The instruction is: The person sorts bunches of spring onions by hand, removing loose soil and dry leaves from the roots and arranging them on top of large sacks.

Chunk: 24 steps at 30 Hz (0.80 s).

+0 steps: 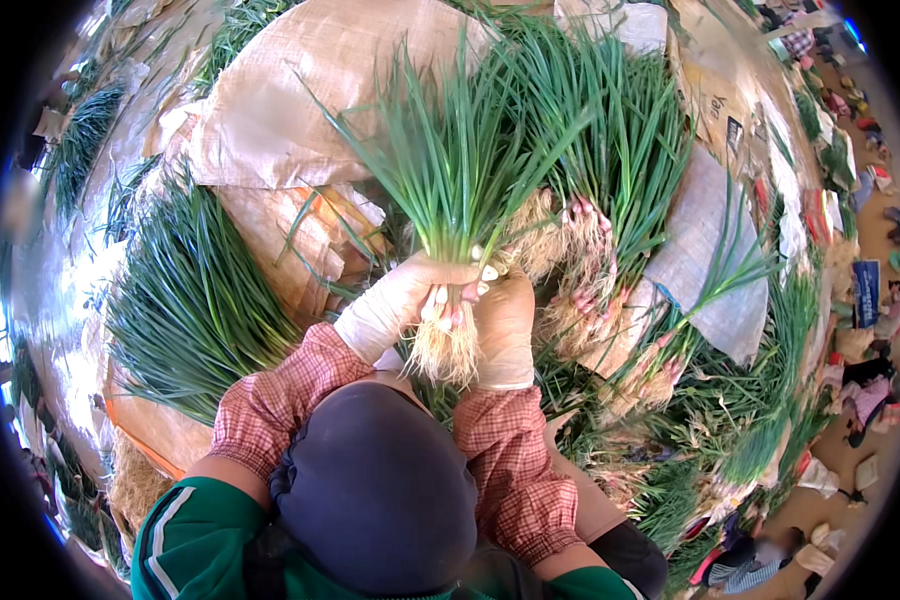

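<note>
A bunch of spring onions [445, 190] stands upright in front of me, its green leaves fanning upward. My left hand [400, 298], in a pale glove, is closed round its white stems just above the bulbs. Below that grip hang pinkish-white bulbs and a tuft of straw-coloured roots [445, 350]. My right hand [505, 325], also gloved, is at the right side of the bulbs with its fingers bent in against them. Some of its fingertips are hidden behind the bulbs.
A large pile of spring onions [610, 130] lies to the right, roots toward me. Another leafy heap [195, 300] is at my left. A beige woven sack [290, 90] covers the far side; a grey sack piece [720, 260] lies right. Several people and goods are at the far right.
</note>
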Each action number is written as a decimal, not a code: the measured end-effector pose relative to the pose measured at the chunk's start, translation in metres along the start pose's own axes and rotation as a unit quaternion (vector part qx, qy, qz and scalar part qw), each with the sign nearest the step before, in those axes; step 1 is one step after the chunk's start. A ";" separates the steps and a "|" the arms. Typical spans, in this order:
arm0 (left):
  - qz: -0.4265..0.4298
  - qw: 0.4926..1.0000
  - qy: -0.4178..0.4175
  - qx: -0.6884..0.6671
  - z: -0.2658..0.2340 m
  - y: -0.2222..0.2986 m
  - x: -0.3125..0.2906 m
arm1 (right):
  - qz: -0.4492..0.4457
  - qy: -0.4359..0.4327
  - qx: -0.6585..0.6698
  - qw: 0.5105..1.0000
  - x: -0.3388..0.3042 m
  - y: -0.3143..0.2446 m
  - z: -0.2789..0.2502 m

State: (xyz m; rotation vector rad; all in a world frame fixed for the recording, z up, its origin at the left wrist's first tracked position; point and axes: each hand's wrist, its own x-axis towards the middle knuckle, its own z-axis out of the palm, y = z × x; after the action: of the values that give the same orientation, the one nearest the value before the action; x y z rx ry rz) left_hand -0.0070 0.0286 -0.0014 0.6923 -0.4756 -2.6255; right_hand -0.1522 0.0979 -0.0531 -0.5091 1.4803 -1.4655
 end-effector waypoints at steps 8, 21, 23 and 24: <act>0.024 0.998 0.042 0.028 -0.017 0.017 -0.015 | 0.077 -0.026 0.043 0.996 0.000 -0.064 0.046; 0.148 0.987 0.007 -0.064 -0.019 0.032 -0.029 | -0.070 0.085 -0.675 0.729 0.061 -0.119 -0.016; 0.098 0.993 0.057 -0.016 0.023 0.033 -0.017 | -0.186 0.064 -0.807 0.557 0.086 -0.133 -0.070; 0.082 0.996 0.030 -0.017 0.018 0.031 -0.011 | -0.193 0.074 -0.793 0.573 0.086 -0.134 -0.064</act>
State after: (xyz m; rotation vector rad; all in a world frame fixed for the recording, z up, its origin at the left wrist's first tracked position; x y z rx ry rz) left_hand 0.0011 0.0103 0.0301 0.6887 -0.4482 -2.4461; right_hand -0.2874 0.0344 0.0314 -1.8574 2.6609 0.0932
